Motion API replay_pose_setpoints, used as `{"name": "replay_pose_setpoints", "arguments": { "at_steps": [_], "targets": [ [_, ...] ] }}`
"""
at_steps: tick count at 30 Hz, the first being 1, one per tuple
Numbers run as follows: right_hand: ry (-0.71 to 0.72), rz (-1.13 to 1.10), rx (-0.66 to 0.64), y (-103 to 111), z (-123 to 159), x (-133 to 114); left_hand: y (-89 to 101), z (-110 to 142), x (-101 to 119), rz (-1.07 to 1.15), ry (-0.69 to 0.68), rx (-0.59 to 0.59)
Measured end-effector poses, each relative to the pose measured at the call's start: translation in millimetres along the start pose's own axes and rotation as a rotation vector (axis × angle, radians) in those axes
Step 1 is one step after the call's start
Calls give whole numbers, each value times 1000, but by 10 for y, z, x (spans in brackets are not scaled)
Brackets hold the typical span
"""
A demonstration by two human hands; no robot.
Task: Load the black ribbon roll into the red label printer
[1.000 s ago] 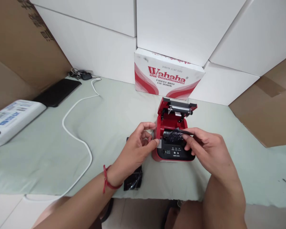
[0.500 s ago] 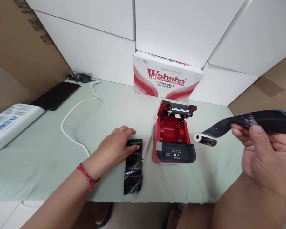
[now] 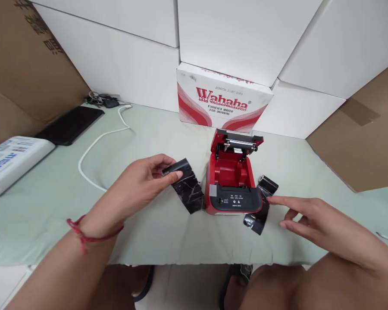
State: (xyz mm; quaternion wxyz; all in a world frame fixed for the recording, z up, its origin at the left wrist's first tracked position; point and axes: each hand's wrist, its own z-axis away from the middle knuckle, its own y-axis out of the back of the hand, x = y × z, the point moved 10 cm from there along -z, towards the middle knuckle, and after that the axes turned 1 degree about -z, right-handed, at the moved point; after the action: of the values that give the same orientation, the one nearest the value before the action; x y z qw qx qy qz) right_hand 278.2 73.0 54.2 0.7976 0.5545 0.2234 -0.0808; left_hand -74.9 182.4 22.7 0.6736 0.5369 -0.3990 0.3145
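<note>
Right of the red, black-fronted plastic printer point(image 3: 236, 204) with raised lid, the right hand's point(image 3: 315, 217) grip is spread, index fingertip at a glossy black strip point(image 3: 261, 217) with a rolled end, lying on the pale green surface point(image 3: 213, 241). Left of the printer, the left hand's point(image 3: 145, 178) grip pinches a crinkled black strip point(image 3: 190, 188). Behind the printer stands a white-and-red cardboard carton point(image 3: 224, 101).

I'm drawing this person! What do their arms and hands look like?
The left hand and right hand have no gloves, and no sleeves show. A thin red cord bracelet with loose ends circles the left wrist; no bracelet shows on the right.
</note>
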Motion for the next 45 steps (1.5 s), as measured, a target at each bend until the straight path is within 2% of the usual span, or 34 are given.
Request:
{"name": "replay_pose_setpoints", "arguments": {
  "at_steps": [4,6,7,9,11,13,16,19,22,26,29,32,36,40,42,45],
  "targets": [
    [318,-68,125,246,175,-516,49,170,316,649,-161,-82],
    [408,-148,197,339,208,-709,3,253,486,794,-255,-152],
    [413,-211,260,397,197,-763,-49,284,563,794,-294,-181],
    [376,-361,426,514,142,-808,-211,316,687,687,-348,-212],
    [335,-443,563,570,63,-844,-358,292,740,520,-352,-139],
    [336,-400,604,553,-49,-940,-492,274,816,386,-392,-59],
    [371,-210,519,430,-251,-1085,-663,261,870,308,-433,15],
    [374,-77,410,291,-411,-1104,-731,269,836,244,-456,85],
    [371,-52,357,207,-505,-1105,-728,298,793,168,-494,145],
    [416,-66,306,118,-584,-1188,-738,313,758,109,-508,163],
    [341,-42,328,111,-680,-1083,-672,346,752,59,-512,263],
    [185,-19,406,159,-799,-821,-611,399,756,5,-546,337],
    [108,-27,447,159,-920,-642,-654,465,793,-96,-643,258],
    [69,-32,436,127,-968,-637,-797,710,940,-243,-865,180],
    [47,-35,427,114,-970,-652,-890,854,994,-321,-958,167],
    [34,-33,393,78,-977,-684,-950,946,998,-387,-980,210]
  ]
}}
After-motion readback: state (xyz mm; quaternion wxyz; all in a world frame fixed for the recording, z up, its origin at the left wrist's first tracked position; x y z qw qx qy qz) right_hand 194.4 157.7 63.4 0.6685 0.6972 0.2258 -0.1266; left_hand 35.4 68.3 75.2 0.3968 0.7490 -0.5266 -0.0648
